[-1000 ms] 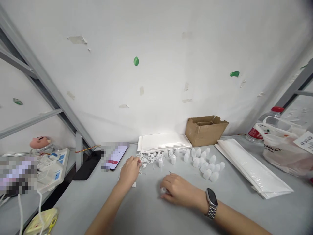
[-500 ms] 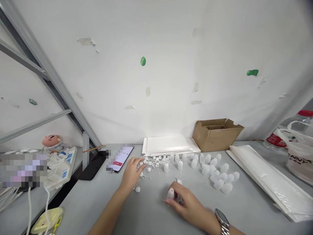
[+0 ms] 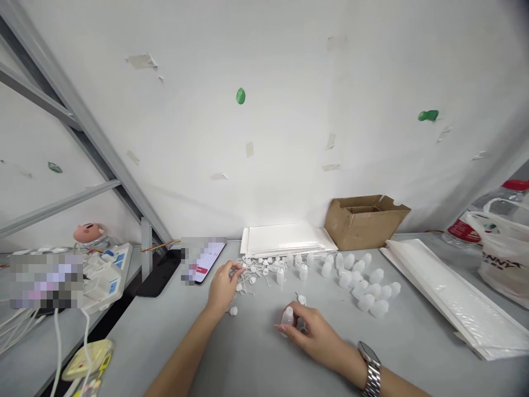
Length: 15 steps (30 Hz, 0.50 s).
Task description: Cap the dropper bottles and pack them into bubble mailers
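Note:
My right hand (image 3: 311, 334) has its thumb and fingers round a small translucent bottle (image 3: 287, 316), upright and without a cap. A white cap (image 3: 301, 300) with a strap lies just beyond those fingers. At the left edge of a pile of small white strapped caps (image 3: 264, 267), my left hand (image 3: 225, 284) has thumb and forefinger closed together at a cap. Two small white bottles, one (image 3: 280, 276) beside the pile and one (image 3: 303, 272) farther right, stand upright. Several translucent bottles (image 3: 359, 288) are grouped to the right. A loose cap (image 3: 233, 311) lies near my left wrist.
White padded envelopes (image 3: 285, 239) lie by the wall, beside an open cardboard box (image 3: 363, 227). More envelopes (image 3: 458, 298) lie at the right, near a plastic bag (image 3: 502, 259) and a large bottle (image 3: 463, 231). A phone (image 3: 210, 256) and power strips (image 3: 111, 278) are at the left.
The fingers of my left hand have closed together at the pile's edge. My right hand still holds the bottle. The whole view has shifted slightly.

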Each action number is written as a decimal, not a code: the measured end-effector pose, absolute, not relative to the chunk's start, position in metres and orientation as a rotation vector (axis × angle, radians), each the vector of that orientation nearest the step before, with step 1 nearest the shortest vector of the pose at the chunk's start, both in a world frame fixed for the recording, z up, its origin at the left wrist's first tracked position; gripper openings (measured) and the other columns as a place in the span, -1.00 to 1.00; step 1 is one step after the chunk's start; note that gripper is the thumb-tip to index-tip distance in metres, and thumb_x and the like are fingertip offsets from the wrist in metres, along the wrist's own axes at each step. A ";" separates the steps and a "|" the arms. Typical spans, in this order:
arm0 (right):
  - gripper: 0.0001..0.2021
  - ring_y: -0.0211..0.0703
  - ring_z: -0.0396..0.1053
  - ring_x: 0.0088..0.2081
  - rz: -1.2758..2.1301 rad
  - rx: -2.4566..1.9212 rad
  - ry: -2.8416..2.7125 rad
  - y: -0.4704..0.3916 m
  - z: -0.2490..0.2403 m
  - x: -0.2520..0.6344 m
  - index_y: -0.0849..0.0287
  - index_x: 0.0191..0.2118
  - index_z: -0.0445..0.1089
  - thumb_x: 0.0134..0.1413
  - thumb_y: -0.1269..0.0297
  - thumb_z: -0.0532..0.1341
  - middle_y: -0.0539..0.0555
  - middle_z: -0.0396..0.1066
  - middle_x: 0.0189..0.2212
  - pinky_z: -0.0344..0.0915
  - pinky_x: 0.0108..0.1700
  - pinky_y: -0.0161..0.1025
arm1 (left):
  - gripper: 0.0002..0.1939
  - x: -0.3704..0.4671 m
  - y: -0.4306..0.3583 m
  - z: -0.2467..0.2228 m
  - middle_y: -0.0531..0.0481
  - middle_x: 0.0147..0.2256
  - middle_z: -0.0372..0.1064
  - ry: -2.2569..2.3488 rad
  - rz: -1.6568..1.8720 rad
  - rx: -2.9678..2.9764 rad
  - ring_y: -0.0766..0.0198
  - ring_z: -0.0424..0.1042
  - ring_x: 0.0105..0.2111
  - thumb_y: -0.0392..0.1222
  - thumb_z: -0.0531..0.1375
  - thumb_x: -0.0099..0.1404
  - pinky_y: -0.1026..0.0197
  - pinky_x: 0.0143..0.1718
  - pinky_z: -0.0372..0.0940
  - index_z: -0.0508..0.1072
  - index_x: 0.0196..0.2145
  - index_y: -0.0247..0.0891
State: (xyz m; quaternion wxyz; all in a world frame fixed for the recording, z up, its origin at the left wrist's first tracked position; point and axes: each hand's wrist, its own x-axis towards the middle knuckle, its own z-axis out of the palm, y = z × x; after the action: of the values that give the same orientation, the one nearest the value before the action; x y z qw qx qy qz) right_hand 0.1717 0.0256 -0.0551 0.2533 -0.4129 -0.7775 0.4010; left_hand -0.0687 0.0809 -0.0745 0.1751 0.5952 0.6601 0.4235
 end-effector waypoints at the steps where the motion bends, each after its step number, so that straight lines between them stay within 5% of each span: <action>1: -0.74 -0.24 0.28 -0.49 1.092 -1.118 -2.107 0.026 -0.055 0.172 0.17 -0.47 0.26 0.11 0.10 0.12 -0.01 0.38 -0.53 0.19 -0.44 -0.35 | -0.91 -0.069 0.080 -0.074 0.02 -0.38 0.45 1.876 1.228 1.631 0.14 0.41 -0.28 -0.12 0.14 0.13 0.09 -0.20 0.26 0.40 -0.43 -0.15; 6: -0.76 -0.25 0.26 -0.48 1.077 -1.117 -2.049 0.026 -0.054 0.171 0.17 -0.48 0.27 0.11 0.14 0.13 -0.03 0.33 -0.55 0.20 -0.42 -0.34 | -0.69 -0.070 0.080 -0.072 -0.05 -0.38 0.51 1.791 1.392 1.380 0.15 0.46 -0.30 -0.05 0.17 0.08 0.11 -0.22 0.29 0.43 -0.24 -0.24; 15: -0.75 -0.24 0.25 -0.43 0.971 -1.109 -2.015 0.031 -0.059 0.170 0.17 -0.46 0.30 0.12 0.13 0.13 -0.03 0.28 -0.49 0.23 -0.36 -0.32 | -0.71 -0.062 0.078 -0.071 -0.09 -0.37 0.55 1.553 1.510 1.106 0.12 0.50 -0.27 -0.02 0.26 -0.02 0.07 -0.13 0.31 0.49 -0.40 -0.28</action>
State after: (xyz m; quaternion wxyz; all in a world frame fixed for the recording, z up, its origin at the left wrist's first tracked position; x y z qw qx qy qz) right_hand 0.1703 0.0310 -0.0585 0.3167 -0.4213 -0.7655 0.3690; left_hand -0.0623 0.0781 -0.0706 0.3473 0.4265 0.5988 0.5821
